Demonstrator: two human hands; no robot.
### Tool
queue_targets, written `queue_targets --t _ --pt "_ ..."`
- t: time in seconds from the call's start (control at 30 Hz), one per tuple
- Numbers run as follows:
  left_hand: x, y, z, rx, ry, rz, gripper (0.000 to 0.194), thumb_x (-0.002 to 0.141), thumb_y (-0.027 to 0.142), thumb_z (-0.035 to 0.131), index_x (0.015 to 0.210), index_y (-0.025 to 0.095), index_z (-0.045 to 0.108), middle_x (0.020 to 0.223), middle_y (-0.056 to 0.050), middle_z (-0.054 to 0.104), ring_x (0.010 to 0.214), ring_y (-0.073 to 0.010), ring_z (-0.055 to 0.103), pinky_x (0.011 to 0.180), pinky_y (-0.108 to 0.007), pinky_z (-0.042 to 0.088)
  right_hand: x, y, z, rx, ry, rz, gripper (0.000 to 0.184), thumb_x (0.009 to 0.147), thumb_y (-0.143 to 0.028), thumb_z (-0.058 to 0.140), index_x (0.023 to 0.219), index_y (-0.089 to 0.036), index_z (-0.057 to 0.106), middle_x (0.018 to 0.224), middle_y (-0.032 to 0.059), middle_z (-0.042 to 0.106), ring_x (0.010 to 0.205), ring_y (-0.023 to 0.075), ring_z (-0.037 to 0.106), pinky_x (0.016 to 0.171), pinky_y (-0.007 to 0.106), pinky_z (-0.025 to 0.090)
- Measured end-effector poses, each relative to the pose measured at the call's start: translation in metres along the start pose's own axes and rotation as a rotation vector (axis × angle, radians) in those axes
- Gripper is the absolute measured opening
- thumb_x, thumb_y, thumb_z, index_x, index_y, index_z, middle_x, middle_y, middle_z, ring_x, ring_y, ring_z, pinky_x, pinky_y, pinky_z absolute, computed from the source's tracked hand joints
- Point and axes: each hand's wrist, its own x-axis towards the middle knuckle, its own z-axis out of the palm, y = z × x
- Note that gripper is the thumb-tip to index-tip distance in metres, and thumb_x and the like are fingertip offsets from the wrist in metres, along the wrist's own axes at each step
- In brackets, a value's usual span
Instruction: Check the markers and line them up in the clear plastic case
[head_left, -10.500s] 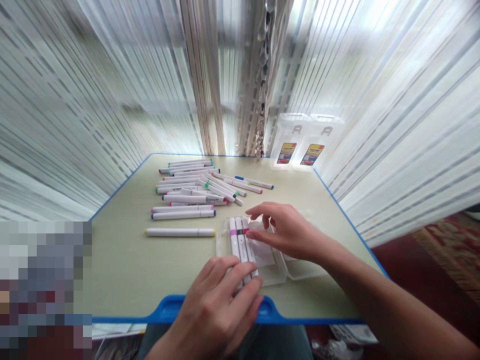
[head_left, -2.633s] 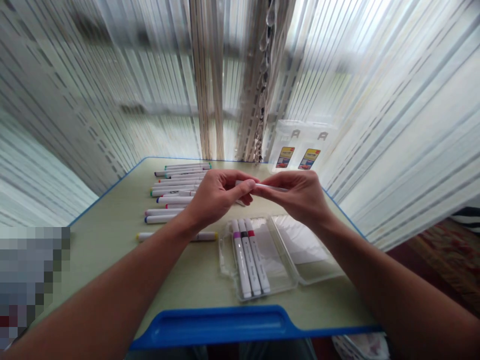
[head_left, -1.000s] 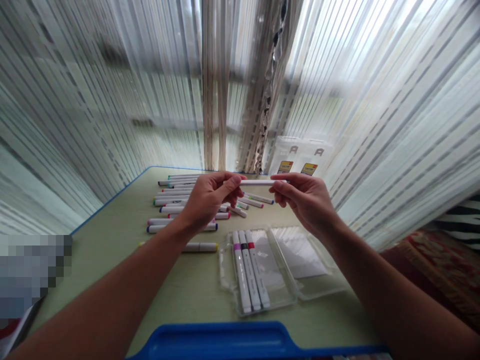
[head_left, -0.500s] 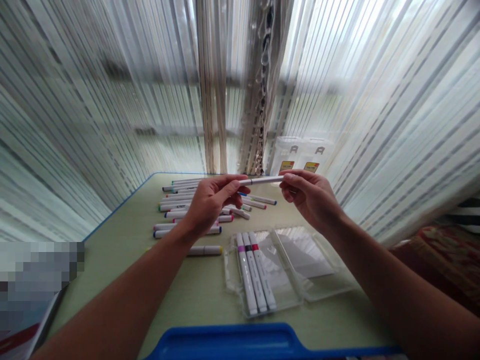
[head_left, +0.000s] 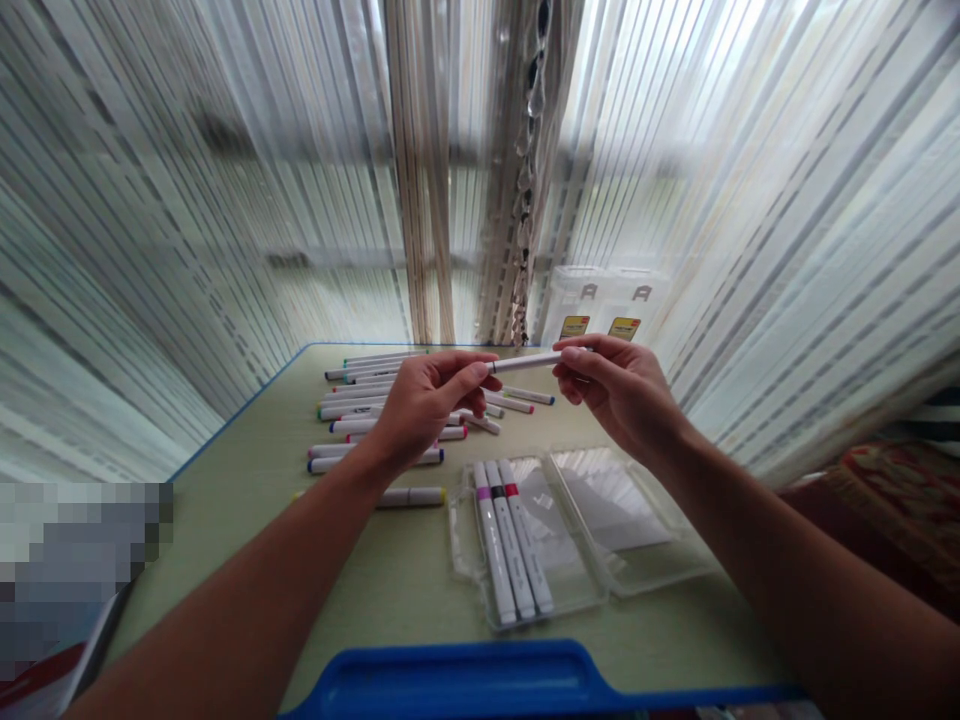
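A white marker [head_left: 527, 361] is held nearly level above the far part of the table, one end in each hand. My left hand [head_left: 439, 390] pinches its left end, and my right hand [head_left: 611, 380] pinches the right end, covering both tips. Below the hands lies an open clear plastic case [head_left: 577, 530]. Three white markers [head_left: 512, 540] with purple, black and red bands rest side by side in its left half. Several loose markers [head_left: 360, 411] with coloured ends are spread behind and left of my left hand, some hidden by it. A yellow-ended marker [head_left: 412, 497] lies under my left forearm.
The pale green table [head_left: 225, 560] has a blue rim and a blue tray [head_left: 457, 680] at its near edge. Two clear cases [head_left: 600, 300] with yellow labels stand upright at the back right. String curtains [head_left: 300, 180] hang behind the table.
My right hand has shifted slightly left along the marker, closer to my left hand. Both hands still hold the marker; the case and the loose markers lie as before.
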Motion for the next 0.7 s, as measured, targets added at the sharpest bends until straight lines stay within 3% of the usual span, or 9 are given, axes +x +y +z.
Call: queue_targets --t 0.3,0.5,0.7 --pt "0.001 -0.004 -0.001 0.083 0.008 0.019 0.027 0.076 0.032 0.083 0.093 0.011 0.077 0.07 -0.004 0.072 0.053 -0.0083 0.059 0.048 -0.02 0.049 -0.002 0.005 0.0 -0.101 -0.057 -0.044 0.015 0.073 -0.024 0.086 0.082 -0.016 0.076 0.06 0.0007 0.067 0.051 0.0095 0.057 0.047 0.022 0.041" --pt "0.0 -0.003 0.003 0.161 -0.024 0.016 0.028 0.073 0.03 0.085 0.091 0.01 0.075 0.066 -0.001 0.069 0.049 -0.0078 0.057 0.044 -0.019 0.046 -0.005 0.006 0.001 -0.335 -0.054 -0.084 0.025 0.066 -0.03 0.091 0.079 -0.015 0.076 0.056 -0.0014 0.065 0.045 0.0075 0.051 0.042 0.02 0.036" --pt "-0.006 0.0 0.011 0.207 -0.087 0.034 0.022 0.074 0.022 0.083 0.089 0.008 0.075 0.065 -0.002 0.069 0.049 -0.0073 0.058 0.047 -0.018 0.049 -0.008 0.004 0.005 -0.5 -0.081 -0.165 0.031 0.057 -0.035 0.095 0.072 -0.015 0.077 0.061 0.0015 0.069 0.053 0.0104 0.058 0.048 0.022 0.043"
